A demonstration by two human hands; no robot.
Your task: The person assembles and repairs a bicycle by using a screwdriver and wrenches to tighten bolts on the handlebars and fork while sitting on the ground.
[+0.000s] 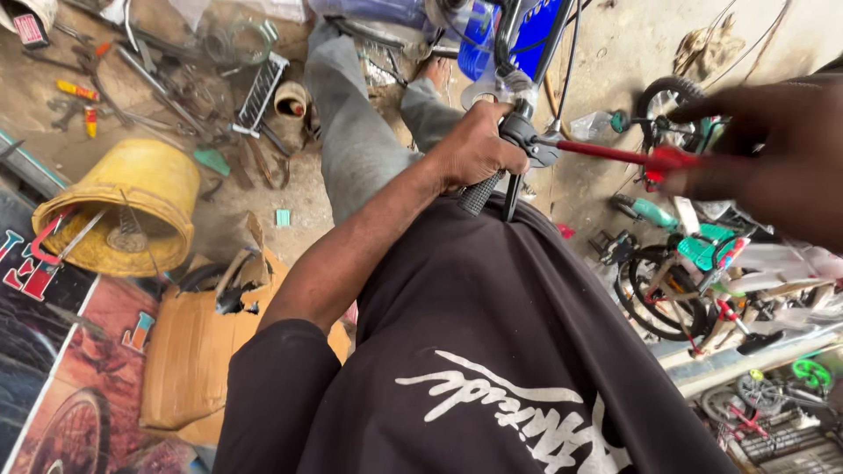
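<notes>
A: Where are the hands?

B: The left hand (474,147) is wrapped tight around a black grip (481,193) on a bike handlebar, just above the person's dark shirt (492,333). The knuckles face up and the fingers curl under the bar.

A: And the right one?

B: The right hand (773,149) is close to the camera and blurred. Its fingers are closed on the handle of a red tool (615,155) that looks like a screwdriver. The shaft runs level from that hand toward the left.

A: Where does the tip land?

B: At the black clamp (531,140) on the bar, just beside the left hand. I cannot tell whether the tip sits in a screw.

A: So the hands are apart?

B: Yes, well apart, joined only by the tool's length between them.

A: What else is around?

B: Grey trouser legs (351,132) stretch away over the dirt floor (263,189). A blue frame (531,31) rises beyond the bar. To the left, a yellow bucket (132,202) lies tipped on its side, with flattened cardboard (189,351) near it. Loose tools and metal parts (167,83) are scattered further off. On the right, small bikes (694,272) lie in a heap, one with green parts.
</notes>
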